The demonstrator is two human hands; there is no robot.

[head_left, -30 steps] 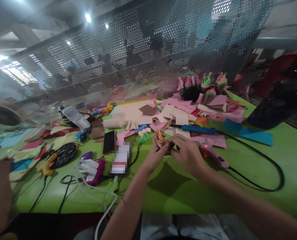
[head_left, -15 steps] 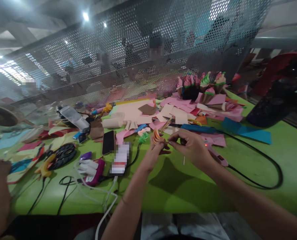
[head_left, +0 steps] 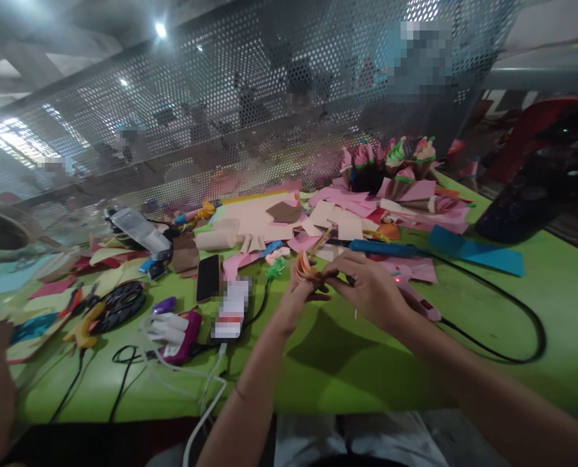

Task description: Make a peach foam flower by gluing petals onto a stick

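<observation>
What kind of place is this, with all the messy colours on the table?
Probably a craft workshop: coloured sheets lie scattered on the green table, little ice-cream shapes stand at the back, and the left hand holds an orange swirl.

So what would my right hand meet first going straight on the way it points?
Probably your left hand, holding the orange curled piece just ahead of your right hand; depth there is unclear.

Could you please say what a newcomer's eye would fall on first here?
Probably the pink and green swirl-topped cones on the green table, before the perforated screen. Next, near the middle, the left hand holds a curled orange piece, with the right hand beside it.
</observation>
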